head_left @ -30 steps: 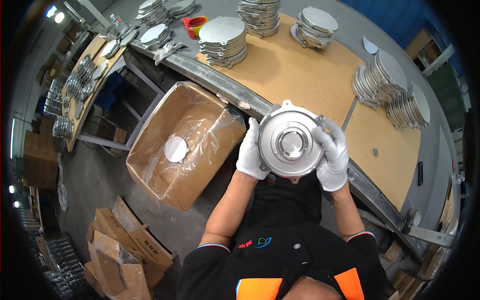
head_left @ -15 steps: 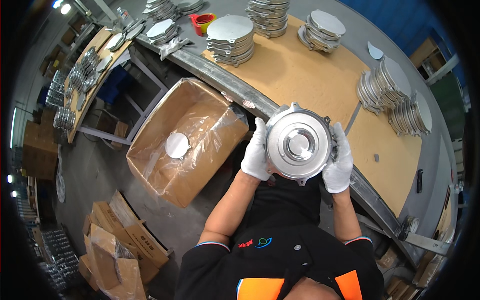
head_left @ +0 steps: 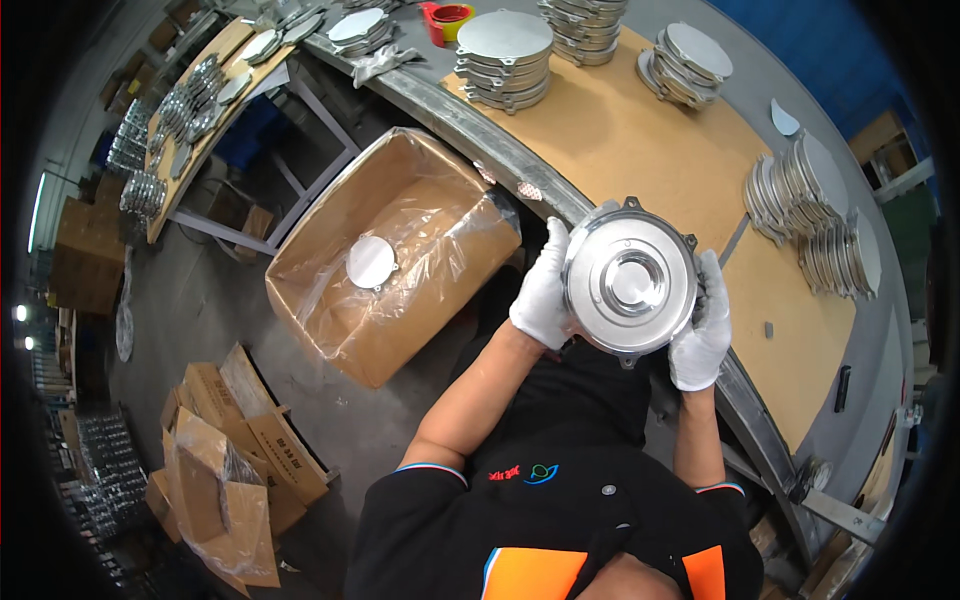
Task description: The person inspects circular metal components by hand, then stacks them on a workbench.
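A round silver metal cover [head_left: 632, 285] with small lugs on its rim is held up in front of me, near the bench edge. Its face shows concentric rings and a shiny recess in the middle. My left hand [head_left: 545, 292], in a white glove, grips its left rim. On the opposite rim my right hand [head_left: 703, 335], gloved too, is closed round the edge. The fingertips behind the cover are hidden.
A plastic-lined cardboard box [head_left: 330, 350] stands on the floor at left, one metal disc [head_left: 371, 262] inside. Stacks of covers [head_left: 505, 60] stand on the brown-sheeted bench [head_left: 640, 140], others at right [head_left: 795, 190]. Red and yellow tape [head_left: 447, 20] lies far back. Opened cartons [head_left: 215, 480] lie lower left.
The surroundings have shifted in the picture as my view moved. The cover stays between both hands and is turned slightly.
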Action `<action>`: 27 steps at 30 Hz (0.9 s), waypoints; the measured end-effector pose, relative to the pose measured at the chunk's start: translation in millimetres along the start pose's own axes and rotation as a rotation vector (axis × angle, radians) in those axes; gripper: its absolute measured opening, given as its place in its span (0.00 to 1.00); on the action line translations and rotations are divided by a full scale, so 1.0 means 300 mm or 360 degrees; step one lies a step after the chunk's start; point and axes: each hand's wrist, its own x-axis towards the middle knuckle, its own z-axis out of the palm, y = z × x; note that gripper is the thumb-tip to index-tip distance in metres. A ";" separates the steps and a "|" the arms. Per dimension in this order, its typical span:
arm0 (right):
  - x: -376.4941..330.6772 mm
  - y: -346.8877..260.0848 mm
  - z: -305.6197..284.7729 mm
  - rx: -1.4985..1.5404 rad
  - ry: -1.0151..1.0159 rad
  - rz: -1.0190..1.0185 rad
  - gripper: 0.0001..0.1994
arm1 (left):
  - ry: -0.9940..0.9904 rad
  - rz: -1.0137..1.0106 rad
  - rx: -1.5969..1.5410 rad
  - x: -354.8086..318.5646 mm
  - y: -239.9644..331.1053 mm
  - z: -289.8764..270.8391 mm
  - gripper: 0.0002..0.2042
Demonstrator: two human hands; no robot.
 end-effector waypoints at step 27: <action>0.044 -0.015 -0.003 0.0198 -0.0182 0.0040 0.30 | 0.0245 0.0127 -0.0099 0.021 -0.016 -0.025 0.28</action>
